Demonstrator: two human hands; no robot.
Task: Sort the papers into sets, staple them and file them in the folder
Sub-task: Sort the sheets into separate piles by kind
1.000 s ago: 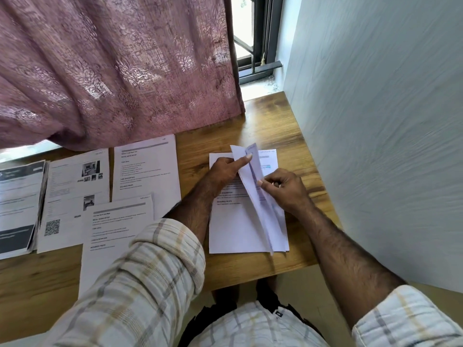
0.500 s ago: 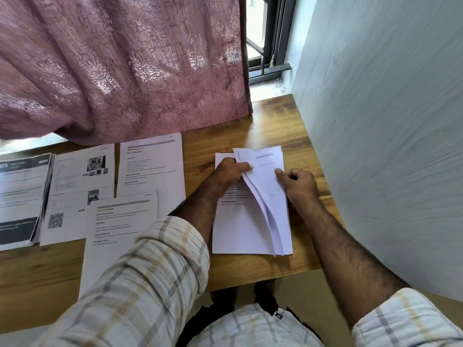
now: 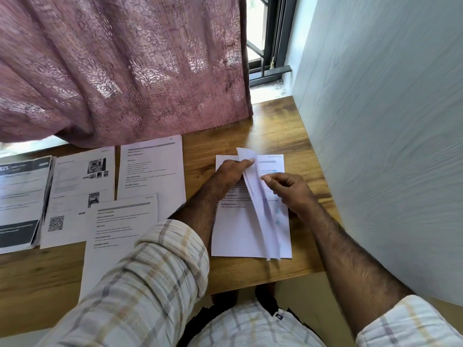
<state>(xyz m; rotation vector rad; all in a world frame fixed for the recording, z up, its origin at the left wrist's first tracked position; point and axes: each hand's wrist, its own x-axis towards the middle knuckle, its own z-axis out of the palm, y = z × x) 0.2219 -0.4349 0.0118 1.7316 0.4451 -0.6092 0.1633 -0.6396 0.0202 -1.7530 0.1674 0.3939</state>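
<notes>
Pinching lifted sheets (image 3: 258, 196), both hands' fingers (image 3: 246, 162).

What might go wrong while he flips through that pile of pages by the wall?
The lifted sheets, held by the left hand and picked at by the right hand, may crease or slip out of order. The pile lies near the table edge, so a nudge might push pages off.
</notes>
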